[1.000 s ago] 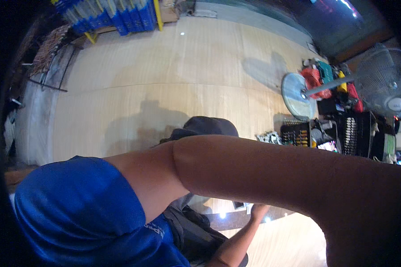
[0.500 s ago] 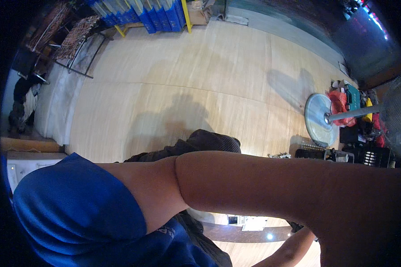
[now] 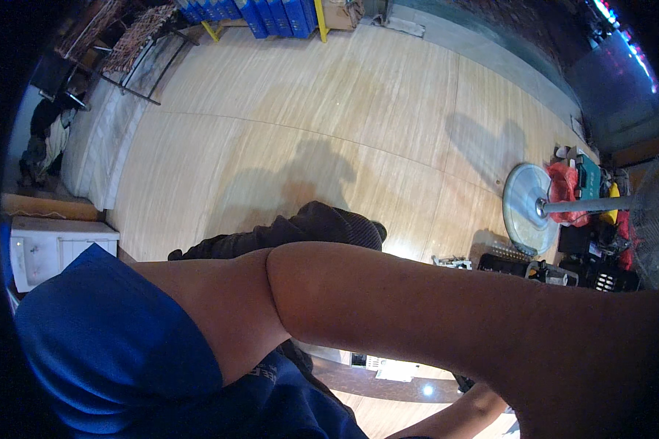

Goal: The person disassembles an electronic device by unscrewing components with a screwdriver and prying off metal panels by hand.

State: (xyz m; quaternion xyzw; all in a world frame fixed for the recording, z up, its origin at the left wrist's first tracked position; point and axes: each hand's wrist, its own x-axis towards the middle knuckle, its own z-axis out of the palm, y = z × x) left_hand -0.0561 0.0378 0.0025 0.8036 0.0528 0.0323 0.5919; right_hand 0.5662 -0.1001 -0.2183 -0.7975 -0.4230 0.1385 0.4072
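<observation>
**Count around the fan**

One standing fan (image 3: pixel 532 208) on the wood floor (image 3: pixel 329 110). Left of it, one bent arm (image 3: pixel 417 314) in one blue sleeve (image 3: pixel 102 344). Far beyond it, a row of about six blue bins (image 3: pixel 263 13). Well left, one white box (image 3: pixel 51 245).

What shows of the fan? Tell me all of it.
The fan is a pedestal type standing on the pale wood floor. Its round pale grey base lies flat; a grey pole rises from its middle toward a wire cage at the picture's edge, mostly cut off. Red and yellow things lie beside the base. Its shadow falls on the floor.
</observation>
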